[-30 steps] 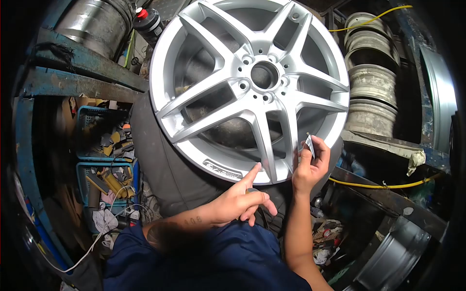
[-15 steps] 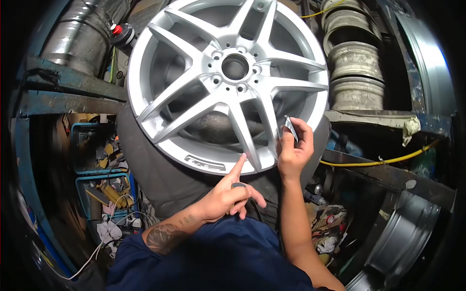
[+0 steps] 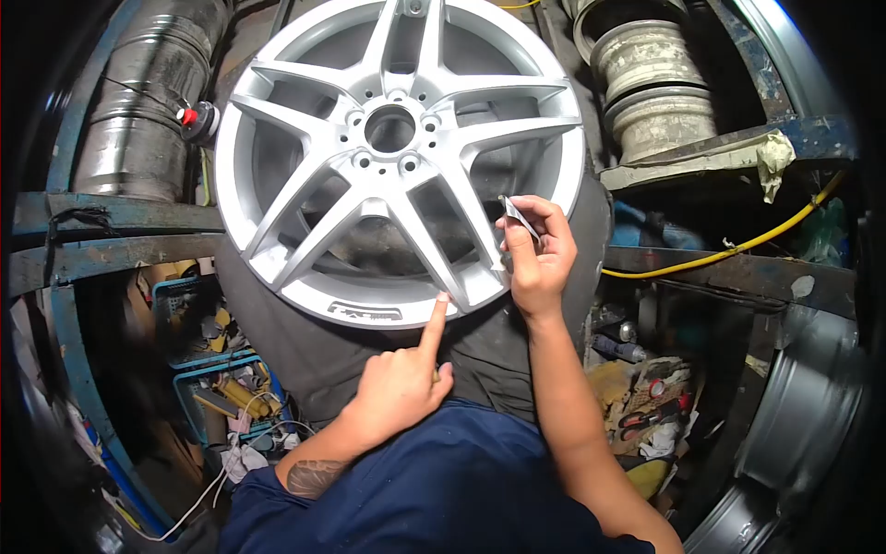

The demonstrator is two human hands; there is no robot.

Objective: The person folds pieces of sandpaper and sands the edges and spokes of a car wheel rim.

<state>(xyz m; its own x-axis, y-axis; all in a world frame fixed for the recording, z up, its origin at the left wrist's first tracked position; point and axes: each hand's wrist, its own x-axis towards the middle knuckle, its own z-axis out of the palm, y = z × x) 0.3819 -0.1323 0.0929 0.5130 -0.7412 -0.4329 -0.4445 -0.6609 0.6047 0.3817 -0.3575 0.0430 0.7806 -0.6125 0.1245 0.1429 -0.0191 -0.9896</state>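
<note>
A silver multi-spoke wheel rim (image 3: 420,217) rests on a dark grey padded surface (image 3: 318,355). Near its lower edge is a dark decal (image 3: 366,312). My left hand (image 3: 401,374) stretches its index finger to the rim's lower edge, by the foot of a spoke. Its other fingers are curled and nothing shows in them. At the rim's lower right, my right hand (image 3: 540,254) pinches a small thin folded piece (image 3: 520,216), grey and white, between thumb and fingers.
Worn rims (image 3: 651,69) are stacked at the upper right, metal barrels (image 3: 148,102) at the upper left. A red-capped bottle (image 3: 200,122) stands beside the rim. Blue baskets (image 3: 189,377) hold scraps at the left. A yellow hose (image 3: 701,263) crosses at the right.
The view has shifted, so the rim appears further left. My left hand has turned back-up, its lower fingers now curled in, index still at the rim edge. My right hand keeps the small piece.
</note>
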